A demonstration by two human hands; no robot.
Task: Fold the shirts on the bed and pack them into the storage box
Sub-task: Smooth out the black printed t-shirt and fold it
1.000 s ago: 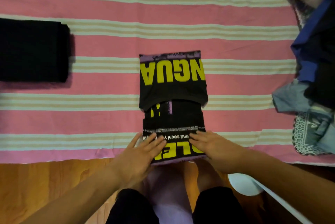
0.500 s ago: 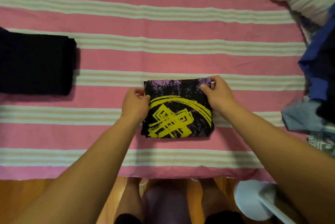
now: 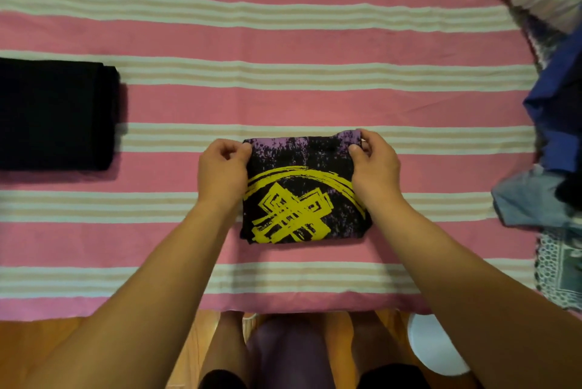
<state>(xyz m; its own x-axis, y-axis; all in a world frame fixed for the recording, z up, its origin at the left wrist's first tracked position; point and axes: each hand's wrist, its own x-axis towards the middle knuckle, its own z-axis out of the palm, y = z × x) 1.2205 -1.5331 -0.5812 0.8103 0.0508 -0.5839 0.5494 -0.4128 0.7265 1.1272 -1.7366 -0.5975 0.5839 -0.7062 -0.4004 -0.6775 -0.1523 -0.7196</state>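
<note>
The black shirt with the yellow print (image 3: pixel 304 199) lies folded into a small square near the front edge of the pink striped bed (image 3: pixel 283 98), and I pinch its two far corners, my left hand (image 3: pixel 222 173) on one and my right hand (image 3: pixel 374 166) on the other, so I think I hold them there to keep the fold neat and the edges lined up. A folded black shirt (image 3: pixel 56 114) sits well apart on the left, I guess to keep done ones together, a heap of unfolded clothes (image 3: pixel 554 152) waits on the right, and I see no storage box.
</note>
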